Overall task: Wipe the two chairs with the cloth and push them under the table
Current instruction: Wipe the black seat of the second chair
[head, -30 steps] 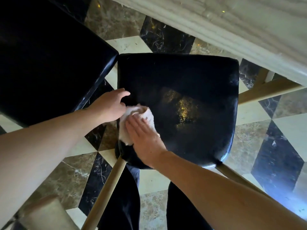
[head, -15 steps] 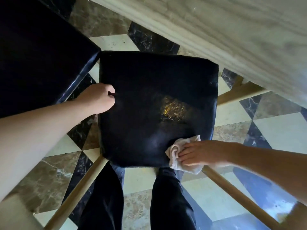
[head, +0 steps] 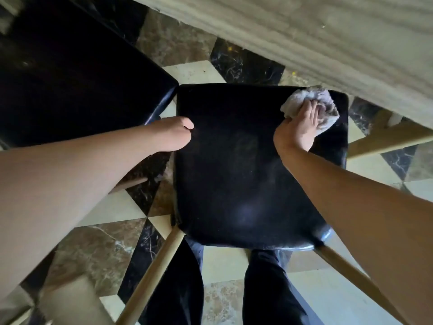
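A black padded chair seat (head: 234,172) on light wooden legs fills the middle of the view. My right hand (head: 302,123) presses a crumpled white cloth (head: 325,106) onto the seat's far right corner, close under the table edge. My left hand (head: 174,134) grips the seat's left edge, fingers curled under it. A second black chair seat (head: 70,78) stands to the left, its corner touching the first seat. The pale wooden table (head: 328,38) runs across the top right.
The floor (head: 98,249) is patterned marble in black, brown and cream tiles. My dark-trousered legs (head: 269,289) stand right behind the chair. A wooden leg or rail (head: 386,139) slants out at the right below the table.
My right hand has swept the cloth from the seat's near right edge to its far right corner. The left hand stays on the left edge. The view has moved closer.
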